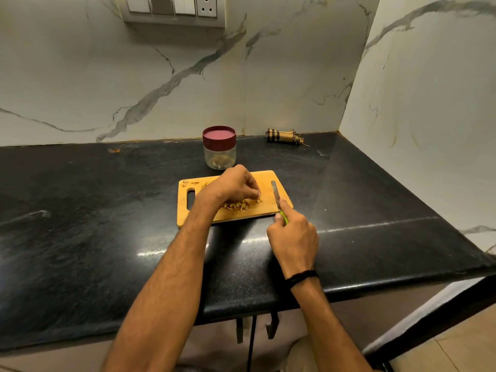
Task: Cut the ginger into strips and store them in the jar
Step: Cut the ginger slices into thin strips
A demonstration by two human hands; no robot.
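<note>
Here, a wooden cutting board is laid on the black desk, and a pile of ginger strips is spread across its middle. The left hand is set over the pile, its fingers curled down and clenched on the strips at the pile's 12 o'clock edge. At 3 o'clock from the pile, a knife is laid with its blade flat on the board; its green handle is grasped by the right hand, whose fingers are wrapped round it. A clear jar is stood just past the board at 12 o'clock, closed by its maroon lid, with something pale seen at its bottom. A folded checked cloth is placed by the wall at 1 o'clock.
</note>
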